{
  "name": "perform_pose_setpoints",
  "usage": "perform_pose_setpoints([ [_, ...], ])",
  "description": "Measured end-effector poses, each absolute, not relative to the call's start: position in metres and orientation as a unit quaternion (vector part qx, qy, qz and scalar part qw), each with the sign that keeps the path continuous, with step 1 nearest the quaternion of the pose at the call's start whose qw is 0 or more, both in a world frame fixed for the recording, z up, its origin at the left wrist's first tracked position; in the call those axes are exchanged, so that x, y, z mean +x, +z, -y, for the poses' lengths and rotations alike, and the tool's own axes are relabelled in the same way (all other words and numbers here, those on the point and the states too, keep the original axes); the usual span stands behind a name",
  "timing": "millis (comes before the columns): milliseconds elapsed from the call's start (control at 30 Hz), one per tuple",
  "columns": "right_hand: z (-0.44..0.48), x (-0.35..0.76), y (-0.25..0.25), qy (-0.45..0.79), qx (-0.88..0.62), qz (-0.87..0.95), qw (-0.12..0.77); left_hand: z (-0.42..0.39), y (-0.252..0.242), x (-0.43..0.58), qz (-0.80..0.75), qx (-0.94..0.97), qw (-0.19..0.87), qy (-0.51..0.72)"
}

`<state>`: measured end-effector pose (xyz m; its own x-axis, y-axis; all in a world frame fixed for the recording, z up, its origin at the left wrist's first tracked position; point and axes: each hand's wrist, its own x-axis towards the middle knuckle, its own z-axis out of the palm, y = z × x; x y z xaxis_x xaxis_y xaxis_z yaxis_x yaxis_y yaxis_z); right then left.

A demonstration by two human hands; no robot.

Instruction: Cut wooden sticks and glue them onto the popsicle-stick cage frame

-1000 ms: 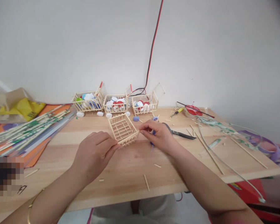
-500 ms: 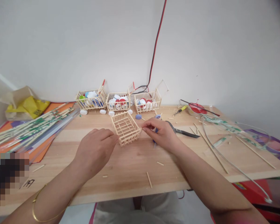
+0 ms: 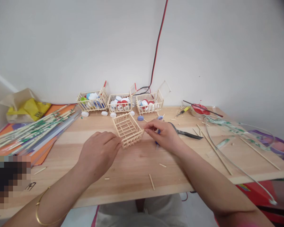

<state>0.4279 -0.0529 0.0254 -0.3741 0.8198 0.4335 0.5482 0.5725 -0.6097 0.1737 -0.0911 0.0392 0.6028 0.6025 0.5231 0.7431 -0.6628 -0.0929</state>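
Note:
A small open basket of thin wooden sticks (image 3: 128,129) lies tilted on the wooden table (image 3: 132,167), its opening facing up and towards me. My left hand (image 3: 98,154) pinches its near left corner with curled fingers. My right hand (image 3: 163,135) pinches the basket's right edge, fingers closed; something small and blue shows under the palm. Both wrists rest near the tabletop.
Three finished stick carts (image 3: 120,102) filled with bottle caps stand by the wall. Scissors (image 3: 186,134) lie right of my right hand. Long stick packets (image 3: 33,130) lie at the left, with loose sticks, a white cord (image 3: 229,160) and red tape (image 3: 200,110) at the right.
Both hands stay on the basket, which shifted only slightly. The view moved a little up and to the left between the first frame and now.

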Motion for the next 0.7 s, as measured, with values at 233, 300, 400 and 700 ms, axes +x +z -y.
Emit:
perform_pose_setpoints([
  [233,0.0526,0.4280,0.0243,0.186,-0.424,0.806,0.369,0.0937,0.0342,0.1785,0.401,-0.863,0.179,-0.250],
  [300,0.0525,0.4282,0.0242,0.187,-0.424,0.804,0.372,0.0941,0.0335,0.1793,0.398,-0.860,0.192,-0.254],
  [400,0.0521,0.4279,0.0245,0.194,-0.422,0.804,0.372,0.0940,0.0330,0.1798,0.391,-0.861,0.204,-0.254],
  [700,0.0508,0.4282,0.0245,0.219,-0.415,0.798,0.379,0.0927,0.0324,0.1807,0.400,-0.857,0.210,-0.248],
])
